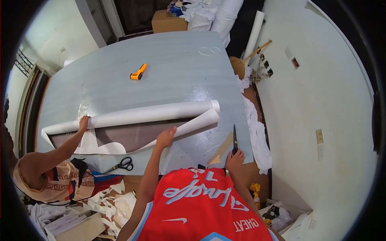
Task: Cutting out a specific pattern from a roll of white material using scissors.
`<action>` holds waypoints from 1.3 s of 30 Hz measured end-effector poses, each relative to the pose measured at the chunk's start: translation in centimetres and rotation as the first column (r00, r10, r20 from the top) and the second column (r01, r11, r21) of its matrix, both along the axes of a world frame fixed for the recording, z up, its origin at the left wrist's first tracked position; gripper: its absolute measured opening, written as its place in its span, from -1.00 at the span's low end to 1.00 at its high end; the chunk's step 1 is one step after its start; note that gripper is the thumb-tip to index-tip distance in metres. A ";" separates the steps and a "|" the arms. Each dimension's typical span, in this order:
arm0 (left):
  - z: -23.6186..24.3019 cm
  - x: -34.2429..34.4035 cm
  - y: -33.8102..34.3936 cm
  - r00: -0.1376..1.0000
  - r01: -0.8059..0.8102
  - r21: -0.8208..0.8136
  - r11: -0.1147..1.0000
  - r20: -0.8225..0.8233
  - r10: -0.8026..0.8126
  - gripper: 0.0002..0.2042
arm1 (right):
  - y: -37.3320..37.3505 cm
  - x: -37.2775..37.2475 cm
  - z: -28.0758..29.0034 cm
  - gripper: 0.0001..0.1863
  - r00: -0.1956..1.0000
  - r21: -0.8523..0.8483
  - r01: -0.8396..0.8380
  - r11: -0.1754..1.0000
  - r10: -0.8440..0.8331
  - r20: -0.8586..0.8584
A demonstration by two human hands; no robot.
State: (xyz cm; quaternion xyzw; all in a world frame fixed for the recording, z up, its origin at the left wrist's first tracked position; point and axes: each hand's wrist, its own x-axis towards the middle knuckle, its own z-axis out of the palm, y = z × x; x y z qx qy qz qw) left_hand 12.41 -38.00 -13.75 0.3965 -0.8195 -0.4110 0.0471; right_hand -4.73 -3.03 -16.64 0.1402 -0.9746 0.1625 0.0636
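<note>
A large white sheet roll [157,113] with a dark grey underside lies across the table, its near part folded back and curling at the right end. My left hand [165,137] holds the near edge of the curled white sheet [197,122]. My right hand [235,159] is closed round a pair of black scissors [235,138] at the table's near right edge, blades pointing away from me. Beside them lies a tan strip [222,148]. On the left, a co-worker's hand [84,123] presses on the roll.
Black-handled scissors [124,164] lie by the co-worker at the grey table's [169,76] near edge. An orange handheld tool [139,72] sits farther back. White cloth [259,136] hangs along the right side; paper scraps [120,205] lie below. A cardboard box [169,22] stands behind.
</note>
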 end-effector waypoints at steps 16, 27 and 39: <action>-1.1 -2.5 10.6 0.859 0.502 -0.165 0.849 -0.017 -0.512 -0.45 | 1.1 -1.1 0.5 -0.47 0.999 0.008 -0.023 1.000 0.023 0.040; -0.4 0.3 9.2 0.846 0.524 -0.360 0.772 0.120 -0.519 -0.44 | 1.4 -0.6 1.1 -0.52 0.988 0.136 0.155 0.979 -0.154 -0.016; -2.4 -0.2 10.3 0.945 0.258 -0.217 0.941 -0.149 -0.293 -0.20 | 3.0 0.1 -0.3 -0.47 0.979 0.125 0.199 0.972 -0.192 -0.068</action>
